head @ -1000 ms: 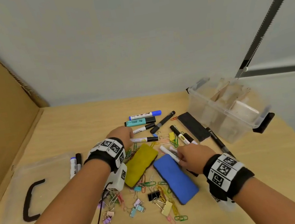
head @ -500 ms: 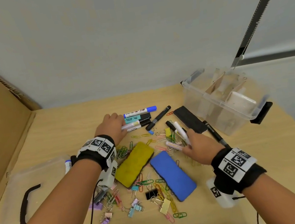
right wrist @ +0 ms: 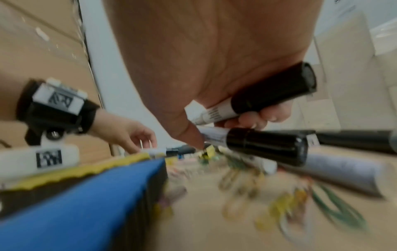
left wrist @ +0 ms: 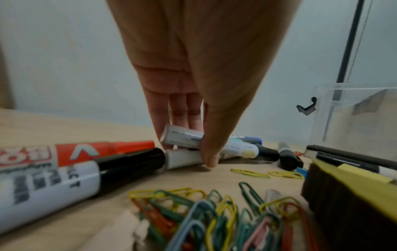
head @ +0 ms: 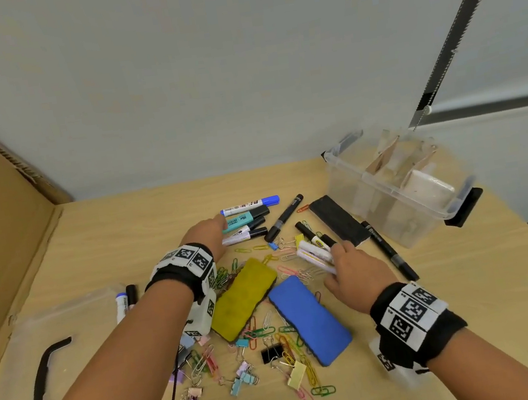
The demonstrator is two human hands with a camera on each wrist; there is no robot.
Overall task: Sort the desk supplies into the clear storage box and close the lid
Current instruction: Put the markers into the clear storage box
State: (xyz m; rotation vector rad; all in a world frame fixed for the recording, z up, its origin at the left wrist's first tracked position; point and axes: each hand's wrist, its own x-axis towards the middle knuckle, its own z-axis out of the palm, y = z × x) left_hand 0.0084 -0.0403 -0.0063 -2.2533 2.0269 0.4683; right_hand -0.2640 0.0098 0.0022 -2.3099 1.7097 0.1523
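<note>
My left hand (head: 216, 232) reaches into the marker cluster at the back. In the left wrist view its thumb and fingers (left wrist: 189, 146) pinch the ends of two white markers (left wrist: 182, 139) lying on the desk. My right hand (head: 332, 259) grips a bundle of white, black-capped markers (head: 314, 250) just above the clips; the right wrist view shows the fingers (right wrist: 264, 117) curled round them. The clear storage box (head: 372, 181) stands open at the back right, with dividers inside. Its lid (head: 52, 317) lies flat at the left.
A yellow eraser (head: 242, 299), a blue eraser (head: 310, 320) and a black eraser (head: 340, 223) lie mid-desk among scattered paper clips and binder clips (head: 277, 350). A blue marker (head: 249, 204), a teal highlighter (head: 244, 217) and black pens (head: 388, 250) lie nearby. Two markers (head: 122, 302) rest on the lid.
My right hand has lifted its bundle of markers off the desk and moved back and right. My left hand has slid forward and closed on the white markers.
</note>
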